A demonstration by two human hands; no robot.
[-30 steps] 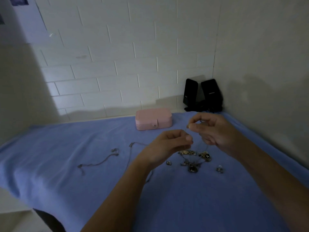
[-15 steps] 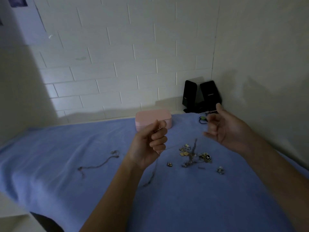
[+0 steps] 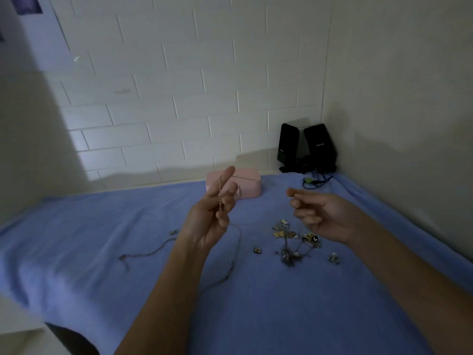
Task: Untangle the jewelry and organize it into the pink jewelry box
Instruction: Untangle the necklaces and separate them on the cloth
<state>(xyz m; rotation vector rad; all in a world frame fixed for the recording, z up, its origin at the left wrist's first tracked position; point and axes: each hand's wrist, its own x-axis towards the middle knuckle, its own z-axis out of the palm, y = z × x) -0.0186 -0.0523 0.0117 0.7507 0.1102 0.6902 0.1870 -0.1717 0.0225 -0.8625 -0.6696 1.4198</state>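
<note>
My left hand (image 3: 211, 219) is raised above the blue cloth and holds a thin chain (image 3: 220, 198). The chain runs along my fingers and trails down to the cloth near my wrist. Just behind my fingertips stands the closed pink jewelry box (image 3: 247, 187), by the back wall. A tangled pile of jewelry (image 3: 289, 239) lies on the cloth to the right, partly blurred. Above and right of that pile hovers my right hand (image 3: 320, 216), fingers loosely curled, with nothing seen in it.
A loose chain (image 3: 148, 252) lies on the blue cloth (image 3: 256, 303) at the left. Small single pieces (image 3: 257, 250) (image 3: 334, 258) lie around the pile. Two black speakers (image 3: 307, 149) and a cable (image 3: 313, 181) fill the back right corner. Walls close in behind and right.
My hands have parted. My left hand rose toward the pink box, drawing a chain out of the pile. My right hand let go and moved right, its fingers now loose.
</note>
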